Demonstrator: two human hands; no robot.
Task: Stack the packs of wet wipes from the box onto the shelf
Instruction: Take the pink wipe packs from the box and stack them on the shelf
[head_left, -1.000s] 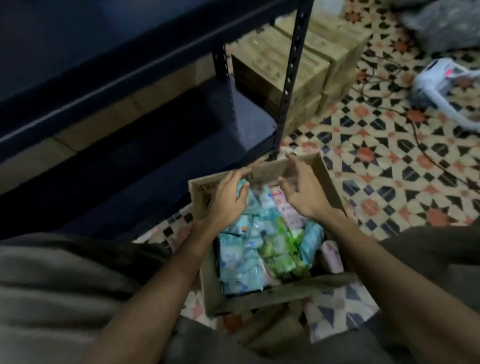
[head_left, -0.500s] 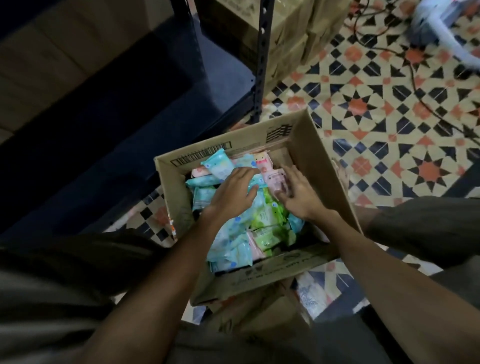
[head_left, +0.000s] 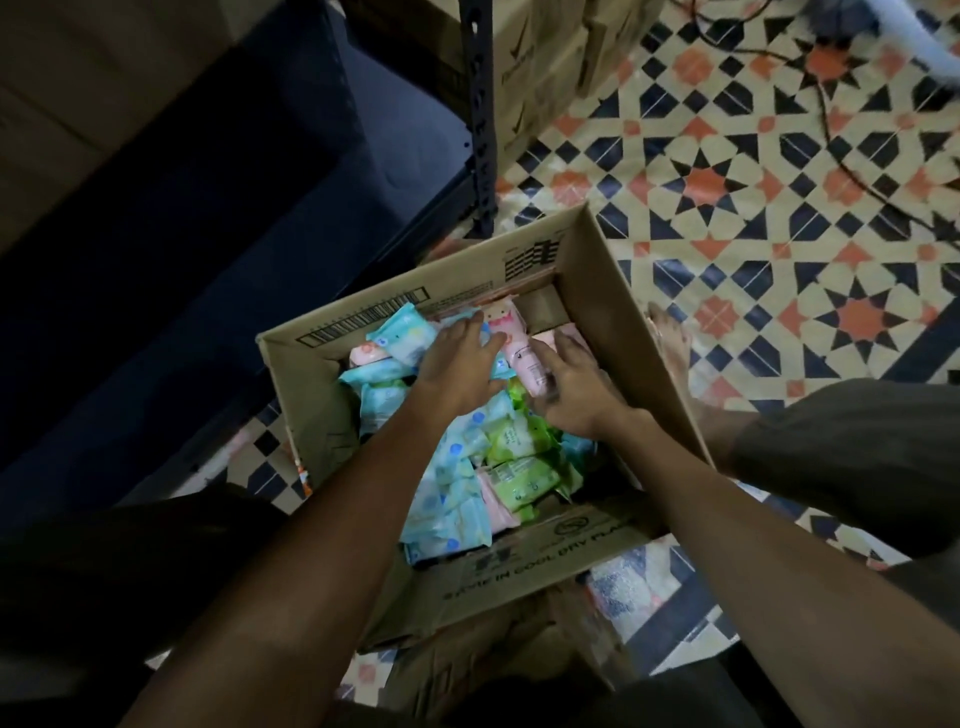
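- Nearest to the camera are two bare forearms reaching away from the person and down into one open cardboard box (head_left: 613, 291) sitting on the patterned tile floor (head_left: 779, 218).
- The box is stuffed with wet wipe packs (head_left: 457, 467) in a messy heap. There are too many overlapping to count properly, but there are three colours: mostly light blue on the left and near side, at least two green ones (head_left: 519, 441) toward the right, and a few pink ones.
- The left hand (head_left: 457, 358) lies flat on top of the blue packs at the far side of the box, fingers fairly straight and spread, pressing down rather than gripping anything.
- The right hand (head_left: 571, 387) is just beside it, with its fingers on a pink pack (head_left: 527, 358) with a cartoon face. Honestly can't tell if it's actually gripping the pack or just resting on it.
- A bare foot (head_left: 670, 338) is on the tiles just right of the box.
- Past the box on the left is a dark metal shelf (head_left: 311, 171) with one upright post (head_left: 480, 119) near the box's far corner.
- Far behind the post are stacked brown cartons (head_left: 545, 67), and a black cable (head_left: 852, 171) runs across the floor at far right.
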